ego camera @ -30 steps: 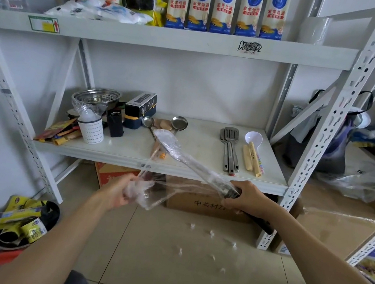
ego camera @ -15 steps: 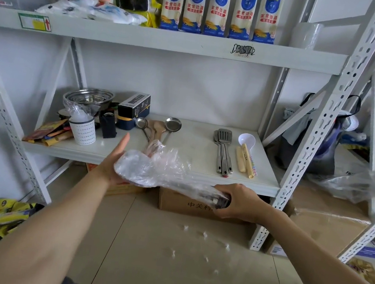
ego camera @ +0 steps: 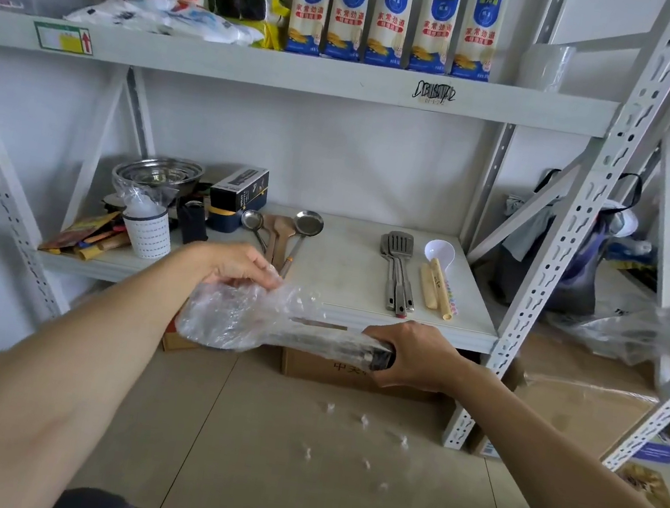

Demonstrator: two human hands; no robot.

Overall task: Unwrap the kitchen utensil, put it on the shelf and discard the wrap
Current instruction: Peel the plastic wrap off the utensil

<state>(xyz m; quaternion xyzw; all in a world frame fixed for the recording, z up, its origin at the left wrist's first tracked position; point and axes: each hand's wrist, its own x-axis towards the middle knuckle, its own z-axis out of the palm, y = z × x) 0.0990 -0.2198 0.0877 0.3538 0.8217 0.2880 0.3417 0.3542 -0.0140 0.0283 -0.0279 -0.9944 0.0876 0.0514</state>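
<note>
Left hand (ego camera: 232, 267) now atop wrap (ego camera: 238, 317), utensil (ego camera: 355, 345) perhaps gripped rightward

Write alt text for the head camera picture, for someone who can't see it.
Two bare hands hold a plastic-wrapped kitchen utensil before a white shelf: the right hand grips its handle, the left hand pinches the wrap over its wide end. Ladles and spatulas lie on the shelf.

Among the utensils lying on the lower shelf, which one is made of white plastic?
The white scoop at the right end of the lower shelf, just right of the metal slotted spatulas. The ladles further left are metal.
</note>
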